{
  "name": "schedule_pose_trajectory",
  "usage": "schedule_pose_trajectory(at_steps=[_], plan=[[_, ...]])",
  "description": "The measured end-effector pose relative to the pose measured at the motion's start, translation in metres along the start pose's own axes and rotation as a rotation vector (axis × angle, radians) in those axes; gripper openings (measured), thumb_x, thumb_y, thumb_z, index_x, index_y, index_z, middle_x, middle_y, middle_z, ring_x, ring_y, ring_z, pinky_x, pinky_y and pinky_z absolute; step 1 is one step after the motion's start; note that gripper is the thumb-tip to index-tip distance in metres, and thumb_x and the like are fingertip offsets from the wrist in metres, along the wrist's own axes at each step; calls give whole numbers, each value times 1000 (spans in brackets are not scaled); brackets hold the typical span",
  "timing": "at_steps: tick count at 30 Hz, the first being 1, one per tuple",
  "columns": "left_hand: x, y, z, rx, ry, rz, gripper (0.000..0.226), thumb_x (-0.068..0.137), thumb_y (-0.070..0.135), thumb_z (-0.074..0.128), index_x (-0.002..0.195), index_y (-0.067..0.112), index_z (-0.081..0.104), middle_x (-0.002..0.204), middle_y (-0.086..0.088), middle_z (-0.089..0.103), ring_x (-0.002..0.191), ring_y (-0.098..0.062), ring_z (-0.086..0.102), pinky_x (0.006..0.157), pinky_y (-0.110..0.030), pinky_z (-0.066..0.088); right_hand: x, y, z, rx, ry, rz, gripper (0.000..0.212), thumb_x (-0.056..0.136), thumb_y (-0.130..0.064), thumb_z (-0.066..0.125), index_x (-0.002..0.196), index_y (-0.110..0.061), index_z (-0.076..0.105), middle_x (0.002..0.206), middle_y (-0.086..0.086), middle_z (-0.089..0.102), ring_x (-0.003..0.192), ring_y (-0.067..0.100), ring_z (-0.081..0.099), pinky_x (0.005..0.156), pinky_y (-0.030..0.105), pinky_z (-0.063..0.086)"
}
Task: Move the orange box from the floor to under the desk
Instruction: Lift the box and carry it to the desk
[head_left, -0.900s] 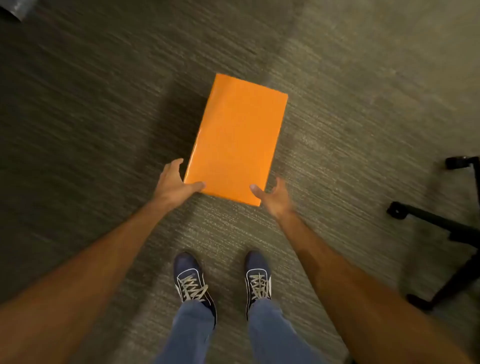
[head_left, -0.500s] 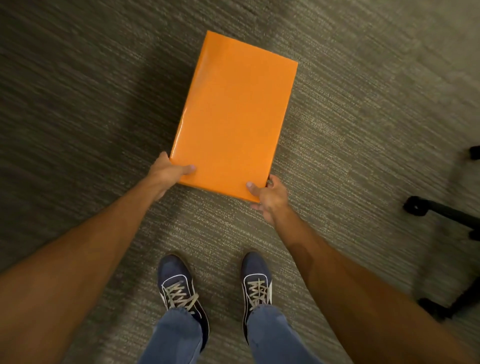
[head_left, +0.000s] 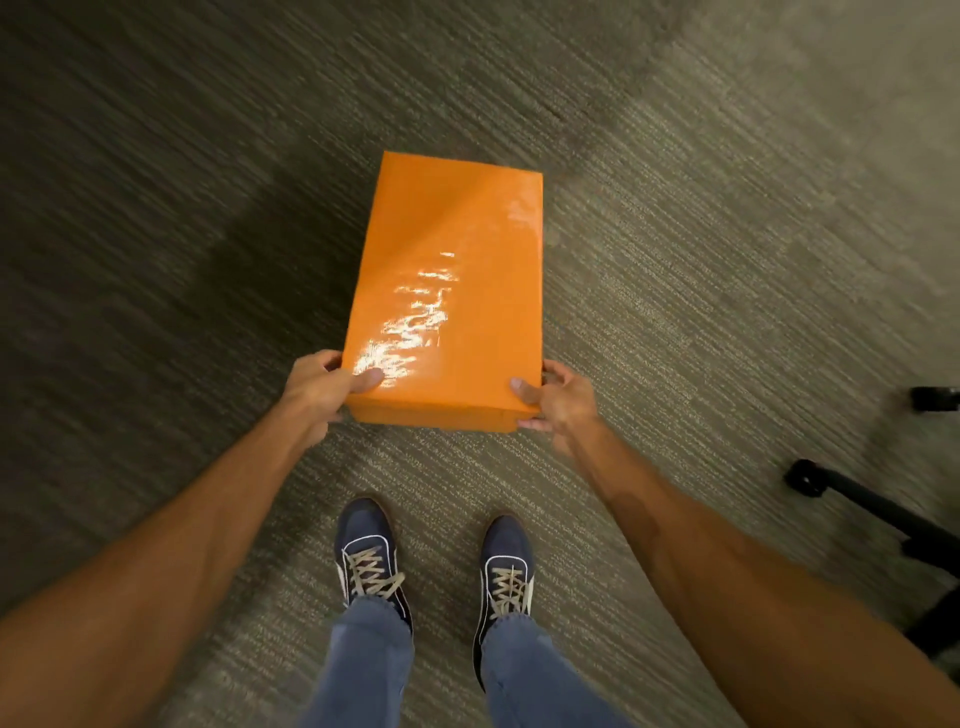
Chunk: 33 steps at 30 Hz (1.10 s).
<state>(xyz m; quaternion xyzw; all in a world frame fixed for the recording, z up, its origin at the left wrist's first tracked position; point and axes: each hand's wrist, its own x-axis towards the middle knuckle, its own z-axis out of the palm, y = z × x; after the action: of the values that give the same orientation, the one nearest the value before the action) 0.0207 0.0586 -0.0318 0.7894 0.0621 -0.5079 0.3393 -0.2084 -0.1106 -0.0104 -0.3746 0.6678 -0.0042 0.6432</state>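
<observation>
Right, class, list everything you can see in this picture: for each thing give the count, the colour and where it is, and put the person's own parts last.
orange box: one, glossy orange, centre of view, held at its near corners
carpet: one, grey-green with fine stripes, fills the floor
chair base: one, black, with castors, right edge, only partly in view
shoes: two, dark blue with pale laces, on the carpet below the box
jeans: one pair, blue, bottom centre
left hand: one, gripping the box's near left corner, thumb on top
right hand: one, gripping the near right corner, thumb on top
forearms: two, bare, reaching in from the bottom corners
</observation>
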Motion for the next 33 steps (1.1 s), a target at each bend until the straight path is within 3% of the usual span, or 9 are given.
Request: schedule_pose_trajectory(at_steps=[4,8,12,19,27,31,33], plan=[[-43,-17,-42,-170,32,-27,43,66,19,86,100,23,60,110,-5,67,98,-26,65,77,-49,57,-41,-24,26,-109,-92,-23,69,78,-7,77,140,-15,47,135,7,62,106,31,69,78,49,62],[-94,-37,-88,-323,137,-23,55,65,17,87,113,15,60,110,-7,70,90,-22,68,64,-39,57,-83,-40,64,-194,-184,-66,67,80,-5,77,139,-12,48,134,10,62,108,34,66,79,51,60],[-153,-58,-135,-460,248,5,69,64,19,88,125,10,58,113,-8,70,89,-20,69,67,-38,58,-133,-47,107,-271,-306,-110,63,82,-3,75,139,-11,47,134,11,62,110,35,65,81,54,58],[-236,-108,-213,-735,356,47,84,70,6,83,143,21,43,115,-8,69,89,-20,71,70,-36,58,-218,-44,192,-424,-475,-171,72,82,-1,75,145,-10,40,123,19,61,110,44,64,86,64,53],[-260,-188,-310,-854,474,38,86,70,7,82,145,19,42,127,-9,66,99,-24,69,90,-50,55,-278,-5,305,-570,-586,-237,68,84,-1,73,144,-11,43,130,19,62,104,36,66,83,57,57],[-259,-231,-362,-863,517,12,87,69,12,84,145,16,41,132,-12,62,106,-29,66,91,-53,54,-302,27,366,-611,-584,-234,70,84,-2,73,146,-10,41,130,20,62,104,36,66,83,57,57],[-256,-251,-388,-891,535,23,88,68,12,85,145,15,41,126,-9,64,102,-28,68,89,-49,56,-312,43,396,-616,-575,-239,72,83,-2,74,146,-8,40,125,18,63,96,32,68,82,56,58]])
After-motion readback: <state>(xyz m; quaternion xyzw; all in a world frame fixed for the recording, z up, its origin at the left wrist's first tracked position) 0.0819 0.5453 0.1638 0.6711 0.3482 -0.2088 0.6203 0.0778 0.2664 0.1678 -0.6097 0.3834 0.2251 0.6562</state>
